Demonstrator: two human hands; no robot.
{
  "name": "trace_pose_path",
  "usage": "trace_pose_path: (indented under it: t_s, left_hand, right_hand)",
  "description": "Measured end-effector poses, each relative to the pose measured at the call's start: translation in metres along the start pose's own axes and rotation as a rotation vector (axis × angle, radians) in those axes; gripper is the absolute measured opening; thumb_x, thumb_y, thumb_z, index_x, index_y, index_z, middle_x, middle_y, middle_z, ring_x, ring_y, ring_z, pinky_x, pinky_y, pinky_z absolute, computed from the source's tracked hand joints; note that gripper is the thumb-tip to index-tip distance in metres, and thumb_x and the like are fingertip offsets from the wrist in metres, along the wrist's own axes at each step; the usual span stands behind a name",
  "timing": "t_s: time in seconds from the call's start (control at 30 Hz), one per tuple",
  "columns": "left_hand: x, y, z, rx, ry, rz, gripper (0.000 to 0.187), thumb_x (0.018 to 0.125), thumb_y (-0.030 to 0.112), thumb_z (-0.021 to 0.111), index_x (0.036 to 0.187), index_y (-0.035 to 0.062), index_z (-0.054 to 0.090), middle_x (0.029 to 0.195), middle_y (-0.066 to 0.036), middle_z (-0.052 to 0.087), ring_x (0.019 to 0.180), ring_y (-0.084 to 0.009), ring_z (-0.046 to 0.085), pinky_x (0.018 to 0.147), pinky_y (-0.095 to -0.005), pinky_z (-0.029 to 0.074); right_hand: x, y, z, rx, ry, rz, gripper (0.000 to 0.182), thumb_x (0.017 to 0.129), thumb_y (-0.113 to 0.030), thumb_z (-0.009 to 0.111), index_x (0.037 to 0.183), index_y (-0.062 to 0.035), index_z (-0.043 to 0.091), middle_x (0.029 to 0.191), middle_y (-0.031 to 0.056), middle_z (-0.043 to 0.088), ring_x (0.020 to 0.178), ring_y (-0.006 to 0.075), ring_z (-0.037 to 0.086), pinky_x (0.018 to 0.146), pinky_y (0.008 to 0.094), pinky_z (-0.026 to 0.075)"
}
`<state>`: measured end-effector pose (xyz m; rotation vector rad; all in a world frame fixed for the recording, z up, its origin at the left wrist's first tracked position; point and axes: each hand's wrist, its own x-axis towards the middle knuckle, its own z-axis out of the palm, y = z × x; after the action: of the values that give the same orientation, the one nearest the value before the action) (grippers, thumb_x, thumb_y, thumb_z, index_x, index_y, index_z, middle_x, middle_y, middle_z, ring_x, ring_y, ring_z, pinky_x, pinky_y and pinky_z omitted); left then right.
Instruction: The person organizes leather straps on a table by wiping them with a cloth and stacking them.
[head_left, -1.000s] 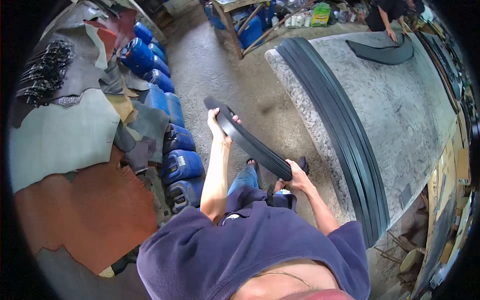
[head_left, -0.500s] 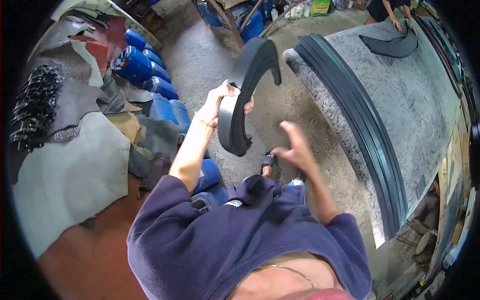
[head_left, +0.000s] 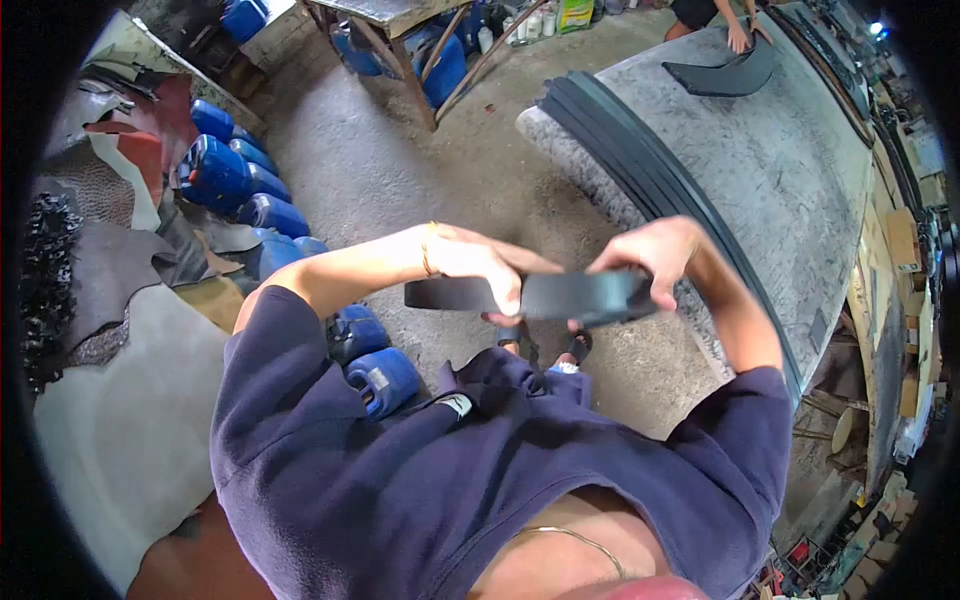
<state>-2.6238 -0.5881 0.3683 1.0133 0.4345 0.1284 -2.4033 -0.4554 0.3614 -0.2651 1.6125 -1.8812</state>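
Observation:
A thick bundle of black strips [head_left: 570, 295] is held level in front of my body. My left hand [head_left: 485, 268] grips it left of its middle, thumb on the near face. My right hand [head_left: 655, 255] is closed round its right end, slightly blurred. A long row of curved black strips [head_left: 660, 185] lies along the near edge of the grey-covered table [head_left: 790, 190] on the right. Another curved black piece [head_left: 720, 78] lies at the table's far end, with a co-worker's hands [head_left: 742, 38] at it.
Blue plastic jugs [head_left: 272, 212] line the floor on the left, beside piled leather hides [head_left: 130, 420]. A wooden table [head_left: 390, 15] stands at the back, near bottles and a green bag [head_left: 575, 14]. Wooden boards [head_left: 880, 330] run along the right.
The bundle has turned from upright to level and come lower. My right hand, free before, has taken hold of its right end. The view has shifted to the right.

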Motion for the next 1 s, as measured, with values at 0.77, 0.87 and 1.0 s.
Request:
trace_pose_path:
  t_s: [0.77, 0.87, 1.0]
  left_hand:
    - [0.233, -0.300, -0.059, -1.074, 0.647, 0.183, 0.119, 0.076, 0.080, 0.048, 0.151, 0.0068, -0.008, 0.156, -0.028, 0.000, 0.137, -0.0561, 0.014, 0.105, -0.0696, 0.023]
    - [0.299, -0.316, -0.073, -1.141, 0.781, 0.018, 0.123, 0.070, 0.086, 0.048, 0.153, 0.0088, 0.001, 0.157, -0.024, 0.005, 0.137, -0.0541, 0.016, 0.103, -0.0706, 0.024]
    - [0.376, -0.387, -0.111, -1.430, 0.910, 0.253, 0.100, 0.074, 0.078, 0.053, 0.141, 0.0057, 0.036, 0.144, -0.024, 0.033, 0.128, -0.0444, 0.036, 0.103, -0.0651, 0.026]
  right_hand:
    - [-0.056, 0.104, 0.199, 0.449, 0.933, 0.132, 0.032, 0.091, -0.035, 0.063, 0.092, -0.0028, 0.063, 0.085, 0.0017, 0.063, 0.080, 0.0089, 0.059, 0.074, 0.0254, 0.046]
    - [-0.070, 0.102, 0.214, 0.376, 0.907, 0.181, 0.035, 0.090, -0.036, 0.064, 0.095, -0.0012, 0.062, 0.085, 0.0026, 0.063, 0.078, 0.0099, 0.058, 0.072, 0.0255, 0.046]
    - [-0.096, 0.114, 0.246, 0.335, 0.904, 0.320, 0.036, 0.088, -0.034, 0.066, 0.099, 0.0002, 0.061, 0.086, 0.0041, 0.065, 0.080, 0.0118, 0.061, 0.073, 0.0279, 0.049]
